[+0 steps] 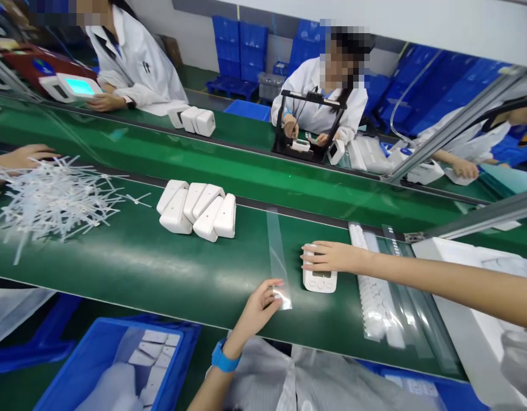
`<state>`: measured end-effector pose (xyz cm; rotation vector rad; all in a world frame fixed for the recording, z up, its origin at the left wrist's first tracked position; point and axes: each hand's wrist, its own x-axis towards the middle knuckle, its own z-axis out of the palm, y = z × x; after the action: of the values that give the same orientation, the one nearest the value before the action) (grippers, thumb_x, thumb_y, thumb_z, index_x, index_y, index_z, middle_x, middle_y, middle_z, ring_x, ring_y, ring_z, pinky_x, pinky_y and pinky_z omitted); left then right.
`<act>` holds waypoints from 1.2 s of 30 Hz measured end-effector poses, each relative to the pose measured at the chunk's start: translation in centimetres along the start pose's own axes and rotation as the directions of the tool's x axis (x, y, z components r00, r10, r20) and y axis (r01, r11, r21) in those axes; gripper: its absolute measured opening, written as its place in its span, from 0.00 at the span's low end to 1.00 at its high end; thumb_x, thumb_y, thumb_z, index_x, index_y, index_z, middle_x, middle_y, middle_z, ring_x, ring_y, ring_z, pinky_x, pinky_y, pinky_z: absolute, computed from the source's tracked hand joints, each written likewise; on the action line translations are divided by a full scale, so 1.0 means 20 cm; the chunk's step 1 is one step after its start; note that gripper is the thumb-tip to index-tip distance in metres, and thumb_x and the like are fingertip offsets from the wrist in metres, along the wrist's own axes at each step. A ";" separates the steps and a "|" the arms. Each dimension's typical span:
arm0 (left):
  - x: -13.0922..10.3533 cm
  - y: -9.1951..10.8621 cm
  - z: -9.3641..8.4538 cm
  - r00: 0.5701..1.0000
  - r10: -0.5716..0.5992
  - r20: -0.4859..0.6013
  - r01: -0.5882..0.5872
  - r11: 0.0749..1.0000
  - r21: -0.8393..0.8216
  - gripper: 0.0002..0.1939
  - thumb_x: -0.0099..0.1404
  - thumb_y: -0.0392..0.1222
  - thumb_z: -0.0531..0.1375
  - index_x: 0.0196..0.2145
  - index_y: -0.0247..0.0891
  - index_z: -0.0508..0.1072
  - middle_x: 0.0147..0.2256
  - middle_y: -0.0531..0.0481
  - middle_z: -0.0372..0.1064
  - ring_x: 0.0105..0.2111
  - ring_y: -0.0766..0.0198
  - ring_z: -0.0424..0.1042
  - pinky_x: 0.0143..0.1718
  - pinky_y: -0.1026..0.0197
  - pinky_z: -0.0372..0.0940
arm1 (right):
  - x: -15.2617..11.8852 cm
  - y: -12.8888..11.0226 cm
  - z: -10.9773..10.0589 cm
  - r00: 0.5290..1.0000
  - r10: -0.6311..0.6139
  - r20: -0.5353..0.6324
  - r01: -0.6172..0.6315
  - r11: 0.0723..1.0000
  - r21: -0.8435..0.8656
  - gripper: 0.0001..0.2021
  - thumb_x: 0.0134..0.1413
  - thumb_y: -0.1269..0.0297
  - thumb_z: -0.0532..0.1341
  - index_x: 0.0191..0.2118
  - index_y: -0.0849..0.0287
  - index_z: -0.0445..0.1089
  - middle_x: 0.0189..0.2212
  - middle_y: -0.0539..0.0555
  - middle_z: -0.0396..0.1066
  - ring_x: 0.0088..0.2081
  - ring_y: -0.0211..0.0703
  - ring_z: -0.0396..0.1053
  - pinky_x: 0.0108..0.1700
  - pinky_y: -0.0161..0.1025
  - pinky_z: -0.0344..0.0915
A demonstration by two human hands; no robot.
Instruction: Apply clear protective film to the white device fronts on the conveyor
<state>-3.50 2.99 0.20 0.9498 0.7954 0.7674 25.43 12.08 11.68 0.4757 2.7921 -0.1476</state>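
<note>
The fingers of my left hand (261, 305) are curled at the near end of a clear plastic strip (277, 245), which lies lengthwise across the green work surface. To its right, my right hand (334, 257) rests over a small white electronic device (321, 285), its fingers around the upper part. The device has a dark screen, partly covered by the hand, and round buttons below. Farther left stands a group of several white devices (209, 208), close together on the bench.
A heap of thin white strips (61, 197) lies at left, beside another person's hand (25, 157). Clear and white film strips (374, 291) lie at right, near a white foam box (469, 319). A blue crate (104, 328) stands below. Co-workers in white coats sit across the bench.
</note>
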 end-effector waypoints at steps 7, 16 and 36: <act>-0.05 -0.02 0.11 1.000 0.023 -0.011 -0.023 0.996 -0.083 0.28 0.61 0.45 0.67 0.57 0.42 0.65 0.52 0.43 0.72 0.54 0.54 0.73 0.55 0.54 0.66 | 0.13 -0.53 0.05 0.779 0.512 -0.362 -0.279 0.800 0.530 0.13 0.63 0.71 0.58 0.51 0.58 0.70 0.52 0.60 0.71 0.53 0.47 0.70 0.54 0.46 0.71; -0.08 0.01 0.26 0.996 -0.047 -0.079 0.020 0.950 -0.310 0.31 0.63 0.43 0.66 0.61 0.38 0.63 0.46 0.43 0.79 0.48 0.58 0.77 0.54 0.56 0.68 | 0.34 -0.84 0.40 0.168 0.669 -0.724 -0.235 0.741 0.630 0.12 0.61 0.78 0.59 0.46 0.57 0.72 0.45 0.59 0.75 0.53 0.48 0.72 0.52 0.48 0.74; -0.02 -0.03 0.24 0.869 0.350 -0.351 -0.174 0.878 0.445 0.12 0.72 0.40 0.53 0.49 0.41 0.74 0.46 0.45 0.78 0.49 0.58 0.76 0.52 0.56 0.69 | 0.18 -0.84 0.33 0.060 0.956 -0.286 -0.249 0.292 0.923 0.05 0.64 0.67 0.58 0.34 0.56 0.68 0.36 0.54 0.70 0.39 0.43 0.72 0.42 0.40 0.70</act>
<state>0.44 0.54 1.39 1.3047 1.2529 1.1031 18.47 -3.58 5.07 2.8566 2.6251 -0.9995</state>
